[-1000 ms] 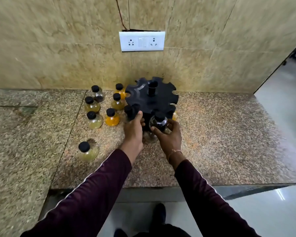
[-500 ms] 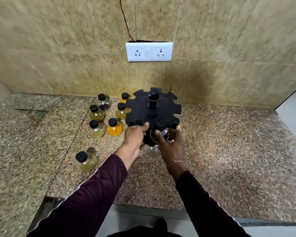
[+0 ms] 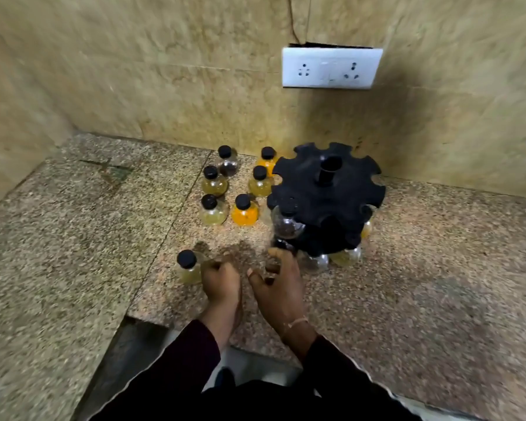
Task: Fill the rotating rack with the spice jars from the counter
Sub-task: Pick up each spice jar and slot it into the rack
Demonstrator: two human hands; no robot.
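The black rotating rack [image 3: 325, 192] stands by the wall and holds a few jars: a clear one with dark contents [image 3: 287, 226] at its front left, a yellow one [image 3: 366, 229] at the right, and two [image 3: 345, 257] on the lower tier. Several black-capped spice jars stand loose to its left, among them an orange one [image 3: 244, 211] and a pale yellow one [image 3: 211, 211]. A lone yellow jar [image 3: 187, 268] stands nearer me. My left hand [image 3: 220, 284] is against its right side with fingers curled. My right hand [image 3: 278, 288] hovers before the rack, fingers apart and empty.
The speckled granite counter [image 3: 422, 284] ends in a front edge just under my wrists. A tiled wall with a white socket plate [image 3: 331, 67] rises right behind the rack. A side wall closes off the far left.
Both hands have come off the rack and drawn back toward me. The left hand has moved left to the lone yellow jar. The jar the right hand held now sits in the rack.
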